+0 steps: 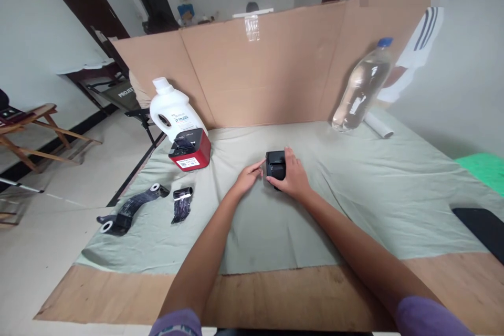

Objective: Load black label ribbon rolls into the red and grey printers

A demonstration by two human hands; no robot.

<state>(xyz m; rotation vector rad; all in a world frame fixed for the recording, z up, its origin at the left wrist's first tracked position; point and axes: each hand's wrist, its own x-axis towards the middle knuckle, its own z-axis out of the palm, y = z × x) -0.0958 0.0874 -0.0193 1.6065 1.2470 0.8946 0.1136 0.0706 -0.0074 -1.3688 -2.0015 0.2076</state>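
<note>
A small black box-shaped device, perhaps a compact printer, sits on the green cloth in the middle. My right hand grips its right side, the thumb across its front and the fingers along the far right edge. On the other side, my left hand has its index finger stretched out to the device's left edge, with the other fingers partly curled. Nothing shows inside the left hand. The device's right part is hidden behind my right hand.
Left stand a red and black box and a white detergent jug. Nearer lie a long black film roll and a short one. A clear bottle, a white tube and a dark phone-like slab are right. Cardboard walls the back.
</note>
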